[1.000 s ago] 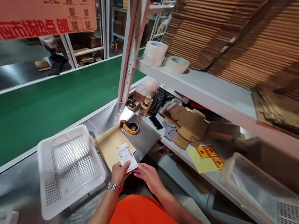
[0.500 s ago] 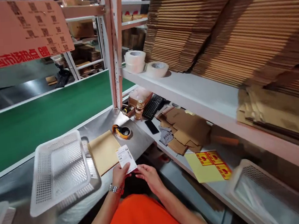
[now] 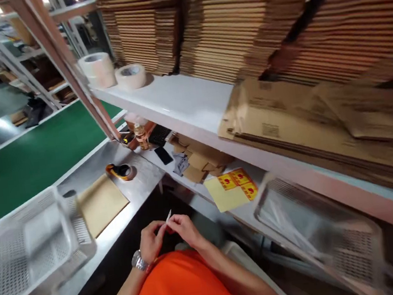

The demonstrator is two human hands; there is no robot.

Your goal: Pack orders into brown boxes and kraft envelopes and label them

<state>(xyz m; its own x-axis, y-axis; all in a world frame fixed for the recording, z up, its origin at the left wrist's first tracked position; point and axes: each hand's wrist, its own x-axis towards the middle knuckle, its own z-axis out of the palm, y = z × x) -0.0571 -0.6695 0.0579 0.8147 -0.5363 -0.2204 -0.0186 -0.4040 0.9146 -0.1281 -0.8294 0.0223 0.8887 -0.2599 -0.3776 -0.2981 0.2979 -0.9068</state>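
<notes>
Close in front of my orange top, both hands meet at a white shipping label (image 3: 169,215), now turned nearly edge-on so that only a small tip shows. My left hand (image 3: 151,241), with a metal watch at the wrist, pinches it from the left. The fingertips of my right hand (image 3: 185,229) are closed on its other side. On the metal table to the left lie a flat brown cardboard piece (image 3: 101,203) and an orange-and-black tape dispenser (image 3: 119,172).
A white basket (image 3: 67,228) stands at the left, beside a green conveyor (image 3: 42,160). Right of me, a shelf (image 3: 191,98) bears tape rolls (image 3: 131,76) and stacked cardboard. Below it are a phone (image 3: 163,155), a yellow sticker sheet (image 3: 221,196) and another basket (image 3: 320,233).
My view has swung to the right. The label, flat and readable before in my left hand, is now tilted edge-on, and my right fingers have closed on it.
</notes>
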